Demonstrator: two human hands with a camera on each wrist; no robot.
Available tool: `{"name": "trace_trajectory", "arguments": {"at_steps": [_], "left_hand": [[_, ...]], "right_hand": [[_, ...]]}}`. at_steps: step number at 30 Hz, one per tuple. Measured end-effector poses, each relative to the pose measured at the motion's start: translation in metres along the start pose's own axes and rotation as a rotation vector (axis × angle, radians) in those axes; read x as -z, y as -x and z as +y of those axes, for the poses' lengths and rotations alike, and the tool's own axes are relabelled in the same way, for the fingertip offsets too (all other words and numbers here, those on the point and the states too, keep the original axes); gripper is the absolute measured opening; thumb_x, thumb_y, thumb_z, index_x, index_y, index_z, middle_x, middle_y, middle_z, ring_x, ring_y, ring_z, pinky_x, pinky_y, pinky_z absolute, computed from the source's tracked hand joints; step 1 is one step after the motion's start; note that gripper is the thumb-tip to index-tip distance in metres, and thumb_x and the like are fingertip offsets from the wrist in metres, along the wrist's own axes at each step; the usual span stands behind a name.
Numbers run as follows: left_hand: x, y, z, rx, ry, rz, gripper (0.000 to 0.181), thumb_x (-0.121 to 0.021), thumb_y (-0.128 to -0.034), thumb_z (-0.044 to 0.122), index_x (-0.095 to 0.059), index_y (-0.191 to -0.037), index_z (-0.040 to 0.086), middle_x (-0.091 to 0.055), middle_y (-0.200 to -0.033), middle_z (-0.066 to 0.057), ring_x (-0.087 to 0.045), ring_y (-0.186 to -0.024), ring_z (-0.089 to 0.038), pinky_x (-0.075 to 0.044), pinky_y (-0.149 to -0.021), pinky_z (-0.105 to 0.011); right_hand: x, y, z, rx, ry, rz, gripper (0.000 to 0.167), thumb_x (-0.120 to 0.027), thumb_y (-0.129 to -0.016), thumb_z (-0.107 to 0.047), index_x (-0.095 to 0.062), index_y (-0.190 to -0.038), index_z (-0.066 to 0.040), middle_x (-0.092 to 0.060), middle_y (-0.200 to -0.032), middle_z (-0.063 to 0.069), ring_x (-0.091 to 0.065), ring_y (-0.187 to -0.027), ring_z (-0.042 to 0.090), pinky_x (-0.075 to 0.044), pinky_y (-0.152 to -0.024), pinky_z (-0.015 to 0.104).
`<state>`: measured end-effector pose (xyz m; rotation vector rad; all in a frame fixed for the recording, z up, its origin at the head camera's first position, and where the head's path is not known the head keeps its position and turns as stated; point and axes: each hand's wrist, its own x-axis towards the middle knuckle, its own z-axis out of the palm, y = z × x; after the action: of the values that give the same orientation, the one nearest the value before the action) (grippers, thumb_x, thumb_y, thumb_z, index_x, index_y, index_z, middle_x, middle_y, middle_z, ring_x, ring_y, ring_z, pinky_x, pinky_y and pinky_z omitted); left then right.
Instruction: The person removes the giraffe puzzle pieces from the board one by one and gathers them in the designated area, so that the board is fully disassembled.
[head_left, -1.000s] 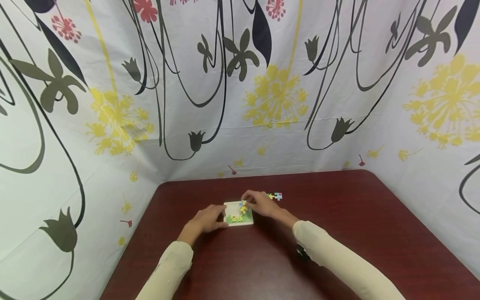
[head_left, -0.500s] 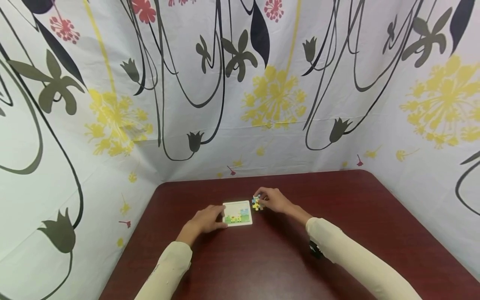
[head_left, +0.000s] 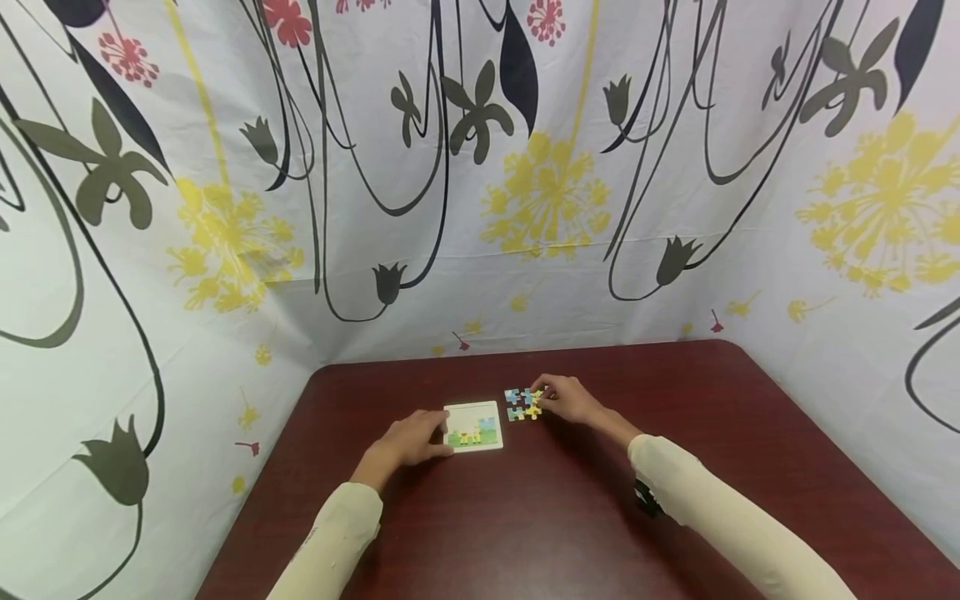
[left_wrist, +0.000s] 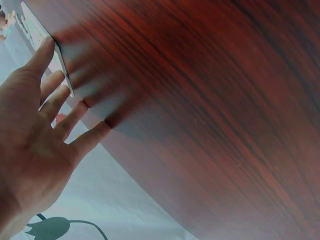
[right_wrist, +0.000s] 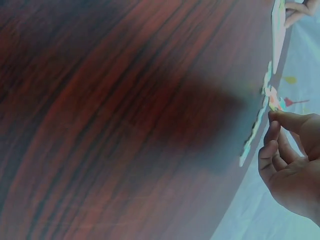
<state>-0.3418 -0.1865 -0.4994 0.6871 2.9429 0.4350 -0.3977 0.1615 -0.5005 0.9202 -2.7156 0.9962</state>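
A small white puzzle tray (head_left: 461,415) lies on the table, with green, yellow and light blue pieces fitted along its bottom and right side. My left hand (head_left: 408,440) touches the tray's left edge, thumb at the near corner; in the left wrist view, that hand (left_wrist: 37,125) has its fingers spread, with the tray (left_wrist: 39,24) by the fingertips. Right of the tray lie several loose puzzle pieces (head_left: 514,413). My right hand (head_left: 570,400) is at their right side. The right wrist view shows this hand (right_wrist: 295,175) pinching a puzzle piece (right_wrist: 274,101) between thumb and forefinger.
The dark red wooden table (head_left: 487,517) reaches back to a white cloth (head_left: 345,250) printed with flowers, which also hangs along both sides. A dark object (head_left: 647,497) shows beneath the right sleeve.
My right hand has moved from over the tray to the right, bringing a clump of pieces with it. Those pieces now lie beside the tray among the loose ones. The left hand has stayed in place.
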Motion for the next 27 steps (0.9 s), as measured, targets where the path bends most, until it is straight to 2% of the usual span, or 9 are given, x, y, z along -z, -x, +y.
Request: {"name": "trace_trajectory", "arguments": {"at_steps": [7,14,27], "left_hand": [[0.001,0.000,0.000,0.005,-0.007,-0.002,0.044,-0.077,-0.0946,0.040,-0.062,-0.127,0.016,-0.062,-0.121,0.000,-0.054,-0.125,-0.025,-0.047,-0.099,-0.053],[0.001,0.000,0.002,-0.006,-0.005,0.001,0.040,-0.077,-0.0946,0.040,-0.063,-0.123,0.016,-0.062,-0.118,-0.001,-0.054,-0.124,-0.026,-0.048,-0.097,-0.055],[0.001,0.000,0.001,-0.006,-0.012,0.007,0.041,-0.077,-0.0947,0.040,-0.062,-0.124,0.017,-0.062,-0.117,0.000,-0.054,-0.123,-0.025,-0.048,-0.098,-0.053]], "right_hand": [[-0.002,0.002,0.013,-0.072,0.034,-0.023,0.020,-0.070,-0.097,-0.001,-0.069,-0.118,0.001,-0.076,-0.101,0.017,-0.074,-0.092,0.030,-0.058,-0.073,0.040],[-0.003,0.002,0.016,-0.103,0.060,-0.042,0.022,-0.069,-0.098,-0.002,-0.071,-0.120,-0.001,-0.076,-0.102,0.016,-0.074,-0.094,0.030,-0.059,-0.076,0.043],[-0.005,0.003,0.016,-0.094,0.064,-0.025,0.022,-0.070,-0.098,-0.002,-0.072,-0.119,-0.001,-0.077,-0.100,0.015,-0.074,-0.093,0.031,-0.058,-0.077,0.045]]}}
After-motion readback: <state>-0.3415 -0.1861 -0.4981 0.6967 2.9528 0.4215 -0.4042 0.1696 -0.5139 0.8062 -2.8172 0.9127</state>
